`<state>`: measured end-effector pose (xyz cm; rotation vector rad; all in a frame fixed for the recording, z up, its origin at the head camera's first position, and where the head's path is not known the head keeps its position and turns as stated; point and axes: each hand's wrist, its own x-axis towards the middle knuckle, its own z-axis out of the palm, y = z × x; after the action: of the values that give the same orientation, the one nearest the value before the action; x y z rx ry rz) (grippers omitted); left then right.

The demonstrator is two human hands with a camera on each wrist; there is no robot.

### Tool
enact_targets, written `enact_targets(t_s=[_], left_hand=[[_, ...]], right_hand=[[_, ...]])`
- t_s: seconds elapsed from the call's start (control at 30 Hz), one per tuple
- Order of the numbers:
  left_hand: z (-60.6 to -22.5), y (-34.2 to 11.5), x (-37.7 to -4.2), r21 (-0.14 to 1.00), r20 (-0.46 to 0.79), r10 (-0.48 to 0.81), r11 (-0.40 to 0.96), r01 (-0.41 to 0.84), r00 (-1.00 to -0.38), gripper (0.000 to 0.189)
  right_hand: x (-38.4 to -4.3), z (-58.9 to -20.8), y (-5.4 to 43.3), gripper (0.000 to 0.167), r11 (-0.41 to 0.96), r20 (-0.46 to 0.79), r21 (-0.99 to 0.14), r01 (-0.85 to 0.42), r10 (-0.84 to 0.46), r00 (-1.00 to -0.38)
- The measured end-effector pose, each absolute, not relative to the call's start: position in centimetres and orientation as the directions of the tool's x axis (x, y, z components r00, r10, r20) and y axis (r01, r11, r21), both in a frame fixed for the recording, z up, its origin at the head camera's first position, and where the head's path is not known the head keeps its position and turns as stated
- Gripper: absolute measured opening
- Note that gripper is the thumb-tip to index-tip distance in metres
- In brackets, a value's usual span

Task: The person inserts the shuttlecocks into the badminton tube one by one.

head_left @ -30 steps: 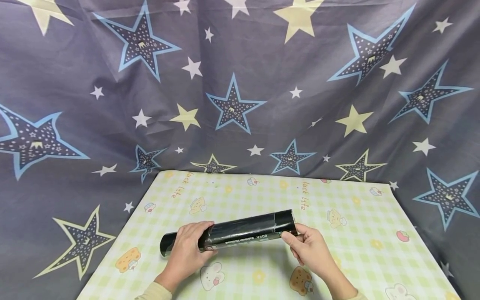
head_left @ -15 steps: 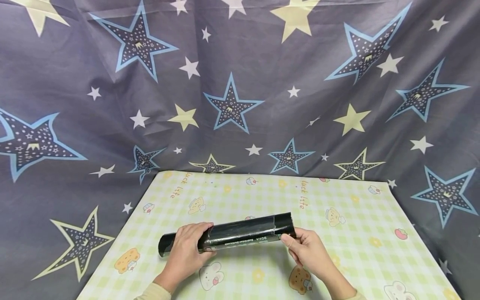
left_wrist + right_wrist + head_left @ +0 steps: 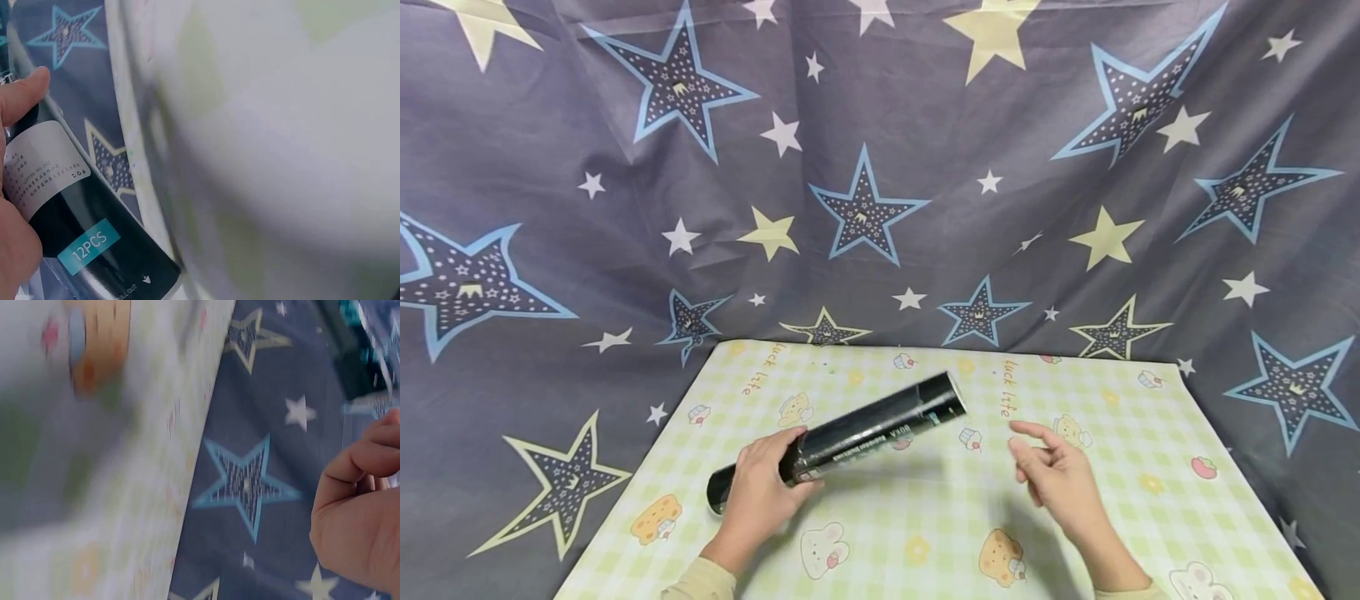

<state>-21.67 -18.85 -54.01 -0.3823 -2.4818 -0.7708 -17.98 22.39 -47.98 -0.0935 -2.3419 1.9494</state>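
Observation:
In the head view my left hand [image 3: 762, 492] grips a black shuttlecock tube [image 3: 868, 427] near its left end. Small print along its side includes the word Badminton. The tube slants, its right end raised over the table. A pale label and a teal "12PCS" patch show on the shuttlecock tube [image 3: 115, 209] in the left wrist view. To the right, apart from the tube, is my right hand [image 3: 1062, 482], fingers loosely bent and nothing visible between them. The right wrist view shows the hand [image 3: 359, 512] at its edge, with part of the tube [image 3: 359, 369] beyond.
A green-checked tablecloth [image 3: 1112, 467] printed with cartoon bears, rabbits and cupcakes covers the table. Behind and at both sides hangs a dark grey star-patterned curtain [image 3: 925, 108].
My right hand has let go of the tube's right end and moved away to the right. The left hand has tilted the tube so that end is higher and farther back.

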Motion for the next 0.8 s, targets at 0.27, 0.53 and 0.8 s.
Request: enact_targets(t_s=[0.27, 0.53, 0.8], left_hand=[[-52.8, -20.7, -22.1, 0.571, 0.459, -0.008, 0.768, 0.288, -0.889, 0.089], [-53.0, -19.9, -22.1, 0.436, 0.578, 0.108, 0.797, 0.418, -0.809, 0.093], [-53.1, -18.5, -22.0, 0.342, 0.544, 0.213, 0.827, 0.446, -0.811, 0.090]], right_hand=[[-17.6, -48.0, 27.2, 0.021, 0.182, -0.078, -0.976, 0.122, 0.234, -0.969], [-17.4, -49.2, 27.2, 0.046, 0.201, -0.155, -0.960, 0.195, 0.199, -0.968], [-17.3, -49.6, 26.7, 0.046, 0.211, -0.173, -0.955, 0.210, 0.178, -0.969]])
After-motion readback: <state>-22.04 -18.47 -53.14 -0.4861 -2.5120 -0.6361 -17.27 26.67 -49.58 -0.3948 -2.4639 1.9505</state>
